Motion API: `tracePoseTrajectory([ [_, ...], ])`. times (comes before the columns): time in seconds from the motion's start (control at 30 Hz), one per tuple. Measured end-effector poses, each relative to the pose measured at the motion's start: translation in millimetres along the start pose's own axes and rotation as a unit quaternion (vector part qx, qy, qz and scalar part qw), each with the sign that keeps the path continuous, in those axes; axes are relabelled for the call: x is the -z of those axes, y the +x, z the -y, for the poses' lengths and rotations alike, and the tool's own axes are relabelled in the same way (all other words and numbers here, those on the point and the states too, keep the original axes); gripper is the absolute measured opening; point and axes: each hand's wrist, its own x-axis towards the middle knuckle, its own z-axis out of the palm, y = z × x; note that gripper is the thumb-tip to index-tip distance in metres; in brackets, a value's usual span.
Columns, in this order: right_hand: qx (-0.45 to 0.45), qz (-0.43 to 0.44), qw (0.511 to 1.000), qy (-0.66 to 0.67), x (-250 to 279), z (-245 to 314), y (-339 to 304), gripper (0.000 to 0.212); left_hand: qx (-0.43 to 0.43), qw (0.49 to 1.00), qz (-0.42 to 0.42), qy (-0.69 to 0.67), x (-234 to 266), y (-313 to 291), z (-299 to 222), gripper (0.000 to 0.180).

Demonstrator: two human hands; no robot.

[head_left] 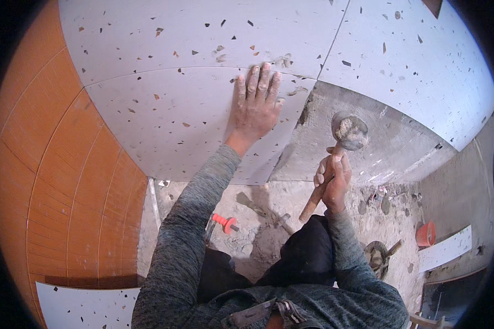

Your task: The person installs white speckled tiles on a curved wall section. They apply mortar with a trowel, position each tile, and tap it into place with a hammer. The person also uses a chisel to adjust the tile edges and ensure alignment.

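My left hand (254, 112) lies flat, fingers stretched out, on a white speckled tile (186, 126) on the wall. Its fingertips reach the joint with the upper tile (203, 33). In my right hand (336, 178) is a mallet (315, 198), gripped by its wooden handle. The round grey head of the mallet is crusted with pale mortar and points up, in front of a bare grey wall patch (389, 126). That patch lies right of the tile under my left hand. Another speckled tile (406, 71) covers the wall above it.
Orange tiles (77, 175) cover the left wall. On the dusty floor lie a red-handled chisel (225, 223) and a trowel (248, 202). To the right are a mortar-smeared pan (376, 253), a red bucket (425, 234) and a leaning white tile (447, 249). Another speckled tile (88, 307) stands at lower left.
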Motion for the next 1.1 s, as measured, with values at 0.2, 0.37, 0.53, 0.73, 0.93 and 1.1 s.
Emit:
tracePoseTrajectory([
  [0.2, -0.014, 0.000, 1.000, -0.005, -3, -2, 1, 0.036, -0.002, 1.000, 0.014, 0.017, -7, 14, -20, 0.068],
  [0.37, -0.008, -0.009, 1.000, 0.008, 10, -7, 0, 0.037, -0.010, 1.000, 0.014, -0.009, -6, 14, -25, 0.065],
  [0.53, 0.002, 0.026, 0.999, 0.045, 2, -5, -1, 0.040, -0.019, 0.999, -0.026, -0.020, -8, 10, -18, 0.061],
  [0.73, -0.016, 0.003, 0.995, 0.094, 6, -3, 1, 0.044, -0.020, 0.999, -0.039, -0.023, -20, 13, -22, 0.060],
  [0.93, -0.032, 0.030, 0.999, 0.022, 2, -4, 10, 0.038, -0.004, 1.000, -0.029, 0.000, -29, 7, -6, 0.064],
  [1.1, 0.041, 0.073, 0.996, -0.026, 15, 0, 23, 0.026, 0.014, 0.998, -0.062, 0.017, -32, 18, -12, 0.067],
])
